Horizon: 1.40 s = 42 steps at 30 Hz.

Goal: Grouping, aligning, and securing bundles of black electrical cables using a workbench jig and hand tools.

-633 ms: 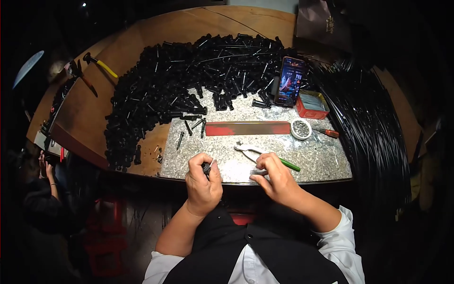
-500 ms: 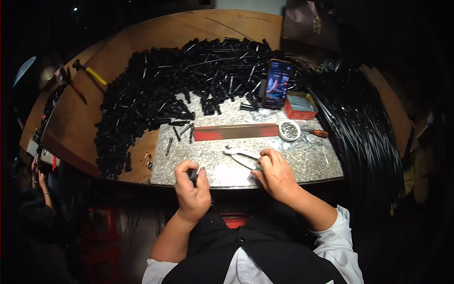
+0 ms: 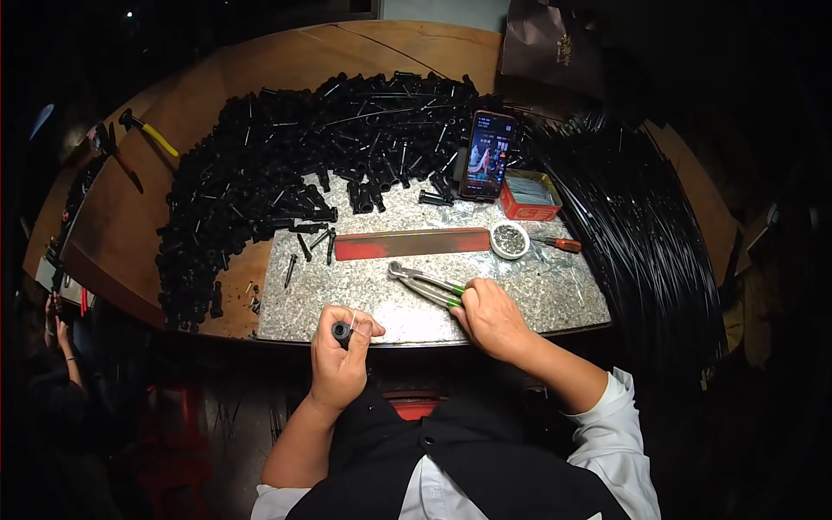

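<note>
Dark surroundings close around a wooden desk [image 3: 217, 95] with a grey stone slab [image 3: 537, 290] at its near edge. On the desk a big heap of black tubes [image 3: 286, 173] lies unworked, so most of the job seems left. At the slab's edge the left hand [image 3: 340, 360] clenches 1 small black tube [image 3: 341, 330]; the right hand [image 3: 490, 316] grasps the green-handled pliers [image 3: 426, 284]. A small white bowl [image 3: 510, 239] holds little metal pieces, and beside it a red tin [image 3: 530, 194] shows contents too small to tell.
</note>
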{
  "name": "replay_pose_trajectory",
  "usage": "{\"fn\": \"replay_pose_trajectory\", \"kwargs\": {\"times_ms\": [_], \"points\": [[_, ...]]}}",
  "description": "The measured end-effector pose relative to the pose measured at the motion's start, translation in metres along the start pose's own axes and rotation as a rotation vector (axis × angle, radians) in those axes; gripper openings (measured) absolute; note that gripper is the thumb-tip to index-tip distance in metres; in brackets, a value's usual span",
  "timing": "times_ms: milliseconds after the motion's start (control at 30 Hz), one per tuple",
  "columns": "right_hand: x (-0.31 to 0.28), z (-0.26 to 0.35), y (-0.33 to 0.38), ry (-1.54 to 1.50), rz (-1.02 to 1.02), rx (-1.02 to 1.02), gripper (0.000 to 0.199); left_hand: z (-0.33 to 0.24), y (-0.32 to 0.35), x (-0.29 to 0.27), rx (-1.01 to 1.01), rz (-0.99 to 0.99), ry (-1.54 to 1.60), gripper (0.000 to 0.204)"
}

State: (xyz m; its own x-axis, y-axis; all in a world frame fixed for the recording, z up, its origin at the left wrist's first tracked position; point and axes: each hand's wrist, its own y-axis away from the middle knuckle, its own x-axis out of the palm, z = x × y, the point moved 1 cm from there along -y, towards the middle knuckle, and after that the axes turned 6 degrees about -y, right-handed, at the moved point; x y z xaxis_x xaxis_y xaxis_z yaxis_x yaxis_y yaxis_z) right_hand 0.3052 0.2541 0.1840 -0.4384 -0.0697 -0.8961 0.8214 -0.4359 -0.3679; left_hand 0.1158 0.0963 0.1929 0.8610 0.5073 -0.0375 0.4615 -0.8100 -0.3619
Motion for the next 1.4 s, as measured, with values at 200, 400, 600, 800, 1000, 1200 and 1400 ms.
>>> {"fn": "replay_pose_trajectory", "kwargs": {"times_ms": [200,400,600,800,1000,1200,1400], "points": [[-0.015,0.007,0.005,-0.661,-0.260,0.087,0.016,0.008,-0.002,-0.007,0.030,0.027,-0.041,0.015],[-0.044,0.029,-0.006,-0.668,0.010,0.202,0.035,0.005,0.000,-0.006,-0.115,0.121,0.000,0.017],[-0.060,0.027,-0.007,-0.050,-0.168,-0.172,0.027,0.011,-0.004,-0.007,-0.027,0.017,-0.076,0.032],[-0.064,0.028,-0.013,0.430,-0.351,-0.304,0.025,0.004,-0.005,0.002,-0.046,0.127,0.064,0.075],[-0.059,0.030,-0.012,0.429,-0.338,-0.357,0.021,0.001,-0.004,0.007,-0.070,0.112,0.102,0.075],[-0.063,0.037,-0.010,0.243,-0.192,-0.282,0.023,0.000,-0.004,0.010,-0.047,0.043,0.000,0.055],[-0.062,0.042,0.001,0.166,-0.165,-0.255,0.024,-0.002,-0.001,0.012,-0.023,-0.017,-0.013,0.036]]}}
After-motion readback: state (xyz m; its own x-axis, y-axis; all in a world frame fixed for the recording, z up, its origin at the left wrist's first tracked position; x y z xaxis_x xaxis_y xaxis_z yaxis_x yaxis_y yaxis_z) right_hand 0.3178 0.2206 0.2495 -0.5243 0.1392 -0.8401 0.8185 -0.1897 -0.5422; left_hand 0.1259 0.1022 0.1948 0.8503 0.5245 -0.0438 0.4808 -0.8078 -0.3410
